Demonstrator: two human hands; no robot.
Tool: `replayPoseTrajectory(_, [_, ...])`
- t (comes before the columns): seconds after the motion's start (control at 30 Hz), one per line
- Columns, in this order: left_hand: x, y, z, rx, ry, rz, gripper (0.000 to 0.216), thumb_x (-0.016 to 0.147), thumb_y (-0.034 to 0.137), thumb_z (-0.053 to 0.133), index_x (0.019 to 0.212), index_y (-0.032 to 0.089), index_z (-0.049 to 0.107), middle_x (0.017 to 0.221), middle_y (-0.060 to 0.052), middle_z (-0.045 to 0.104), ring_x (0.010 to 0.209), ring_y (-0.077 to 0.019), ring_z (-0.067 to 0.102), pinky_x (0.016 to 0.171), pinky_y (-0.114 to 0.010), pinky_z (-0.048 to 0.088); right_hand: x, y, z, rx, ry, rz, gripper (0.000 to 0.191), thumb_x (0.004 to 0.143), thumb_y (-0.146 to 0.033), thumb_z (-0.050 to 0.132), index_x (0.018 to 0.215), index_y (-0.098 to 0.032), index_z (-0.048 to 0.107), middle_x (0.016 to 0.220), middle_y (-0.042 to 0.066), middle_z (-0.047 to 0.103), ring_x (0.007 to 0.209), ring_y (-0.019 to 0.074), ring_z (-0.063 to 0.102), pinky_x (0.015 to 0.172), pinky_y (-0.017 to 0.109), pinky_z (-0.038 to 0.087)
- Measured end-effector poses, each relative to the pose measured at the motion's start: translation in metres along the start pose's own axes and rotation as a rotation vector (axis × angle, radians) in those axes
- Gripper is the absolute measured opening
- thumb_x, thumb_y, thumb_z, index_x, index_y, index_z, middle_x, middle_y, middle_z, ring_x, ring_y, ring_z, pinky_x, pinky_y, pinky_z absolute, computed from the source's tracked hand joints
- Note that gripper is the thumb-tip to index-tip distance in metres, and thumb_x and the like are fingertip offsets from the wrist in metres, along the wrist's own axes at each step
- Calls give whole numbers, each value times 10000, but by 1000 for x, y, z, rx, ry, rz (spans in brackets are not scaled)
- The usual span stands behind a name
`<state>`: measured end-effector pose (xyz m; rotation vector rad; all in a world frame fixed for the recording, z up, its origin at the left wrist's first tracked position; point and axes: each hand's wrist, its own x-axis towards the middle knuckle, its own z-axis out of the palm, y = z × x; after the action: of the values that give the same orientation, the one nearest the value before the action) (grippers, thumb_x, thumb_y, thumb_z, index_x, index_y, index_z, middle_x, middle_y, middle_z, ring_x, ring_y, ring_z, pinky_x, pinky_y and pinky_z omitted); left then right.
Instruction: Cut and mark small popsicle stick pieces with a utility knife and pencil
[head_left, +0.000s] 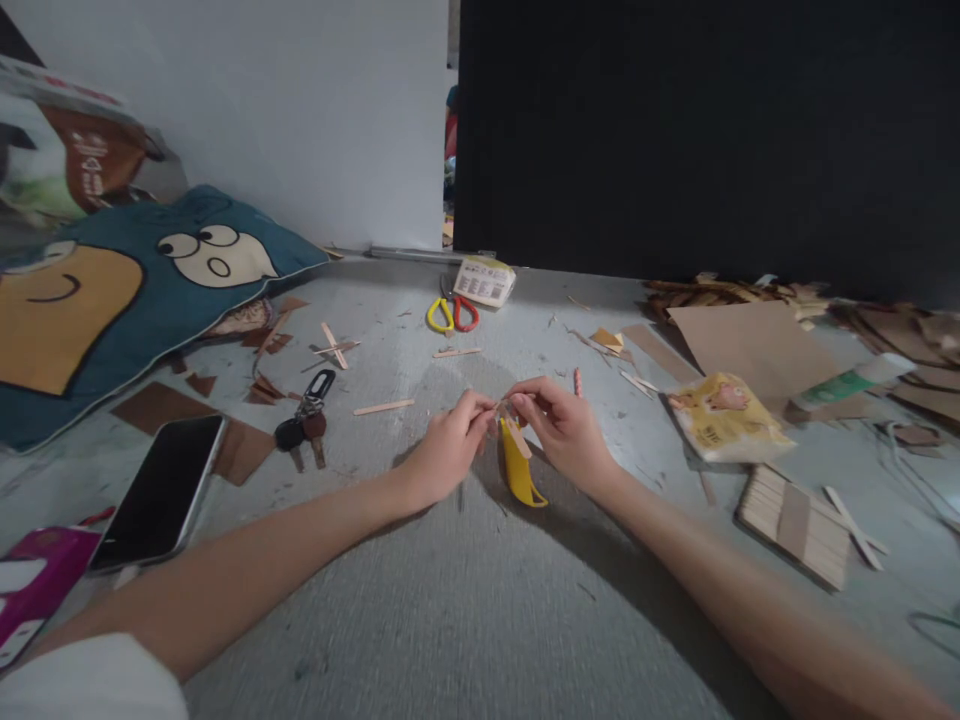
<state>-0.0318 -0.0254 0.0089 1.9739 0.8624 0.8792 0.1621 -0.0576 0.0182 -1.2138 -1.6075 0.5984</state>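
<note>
My left hand and my right hand meet over the middle of the table, fingertips pinched close together. A thin, small piece seems to run between the fingertips, too fine to name. Just beneath them is a yellow curved object with a loop-like lower end; its kind is unclear. A short wooden craft stick shows against its upper part, near my right fingers. Whether a hand grips that stick, I cannot tell. Behind my right hand a pink twisted stick pokes up.
Scissors lie ahead beside a small packet. To the left are keys, a phone and a blue cushion. A yellow bag, stacked craft sticks, a glue tube and cardboard occupy the right.
</note>
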Motion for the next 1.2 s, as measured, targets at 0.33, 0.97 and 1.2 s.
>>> replayPoseTrajectory(0.33, [-2,3,-1,-1,2,-10,177,1083,337,454,1003,226,567,651,58,550,577,-124,545,590,-241,408,1,-1,1,170,-26,63,421,1004,-628,588,928,-220,652,690,11,654,619,159,613,620,307,509])
replayPoseTrajectory(0.97, [0,-10,2,129,120,8,147,1084,292,472,1046,221,596,818,3,700,710,-143,663,682,-257,476,-8,-33,13,85,-223,363,486,974,-649,521,760,-218,590,539,-39,519,471,123,465,482,255,340])
replayPoseTrajectory(1.2, [1,-4,-1,6,86,-9,261,1088,376,518,1299,223,509,1014,-57,773,872,-182,749,808,-300,560,-16,-17,18,-277,-86,95,294,1000,-328,486,775,-201,625,612,-6,573,540,125,504,550,258,335])
